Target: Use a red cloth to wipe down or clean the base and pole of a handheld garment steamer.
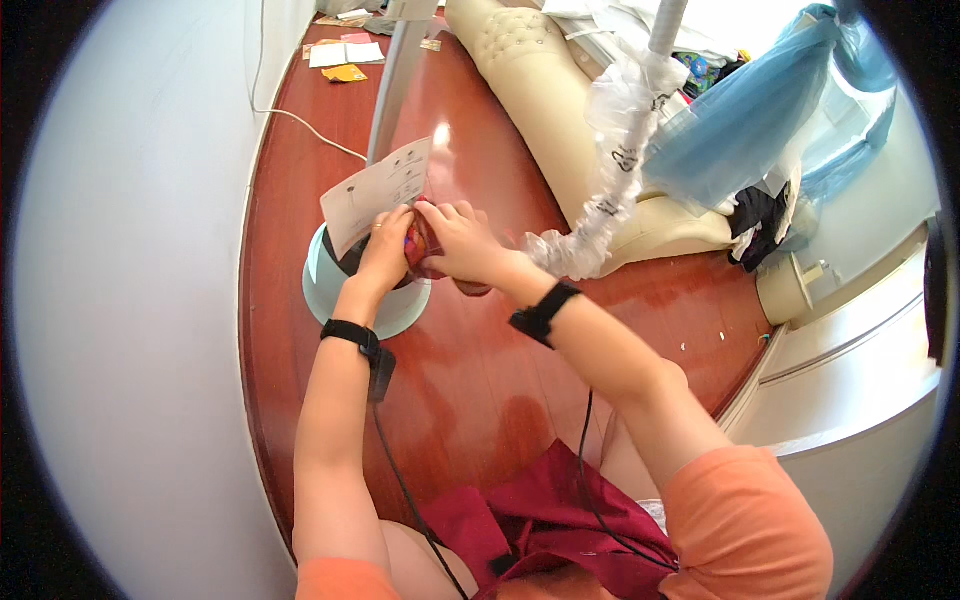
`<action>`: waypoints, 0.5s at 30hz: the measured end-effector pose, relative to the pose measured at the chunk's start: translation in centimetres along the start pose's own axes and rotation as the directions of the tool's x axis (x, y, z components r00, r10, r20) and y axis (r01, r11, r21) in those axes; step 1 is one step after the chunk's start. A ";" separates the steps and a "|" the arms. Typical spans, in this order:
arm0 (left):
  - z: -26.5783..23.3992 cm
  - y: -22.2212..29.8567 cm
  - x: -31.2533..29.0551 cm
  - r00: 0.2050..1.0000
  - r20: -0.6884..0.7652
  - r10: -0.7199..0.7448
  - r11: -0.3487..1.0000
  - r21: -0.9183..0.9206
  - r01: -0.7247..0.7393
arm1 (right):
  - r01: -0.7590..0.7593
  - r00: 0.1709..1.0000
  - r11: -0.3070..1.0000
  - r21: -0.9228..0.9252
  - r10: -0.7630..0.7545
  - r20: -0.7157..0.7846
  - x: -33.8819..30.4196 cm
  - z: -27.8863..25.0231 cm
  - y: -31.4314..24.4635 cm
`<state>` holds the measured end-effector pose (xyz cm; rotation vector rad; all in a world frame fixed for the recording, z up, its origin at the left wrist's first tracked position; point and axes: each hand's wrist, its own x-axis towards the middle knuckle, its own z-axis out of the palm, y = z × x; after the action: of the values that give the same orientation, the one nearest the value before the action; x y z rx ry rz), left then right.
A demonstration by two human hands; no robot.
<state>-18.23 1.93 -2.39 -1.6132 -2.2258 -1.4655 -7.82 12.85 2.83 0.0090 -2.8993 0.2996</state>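
Observation:
My left hand (385, 250) and my right hand (468, 243) meet in front of me, fingers bent and closed around a small red, multicoloured item (415, 246). Its kind cannot be made out. A white printed sheet (372, 192) stands up tilted just beyond the left fingers; whether they also grip it is hidden. Below the left hand is a pale blue-green round bin (318, 296), with something black inside its rim. Under the right hand shows a brownish object (472, 288), mostly covered.
A grey metal pole (395, 95) rises beyond the bin. A hanging pole wrapped in crumpled white plastic (610, 190) is at right, before a beige tufted bed edge (530, 80). Papers (345, 55) and a white cable (310, 130) lie by the left wall.

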 end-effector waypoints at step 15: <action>0.2 -1.5 -0.2 0.994 -0.016 0.108 0.956 0.276 -0.099 | -0.288 0.844 0.894 -0.342 0.406 0.351 -5.2 -6.3 1.2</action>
<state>-19.21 1.88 -3.58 -1.5781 -2.1744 -1.0910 -1.37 15.24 7.43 -0.5848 -3.3297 -0.0710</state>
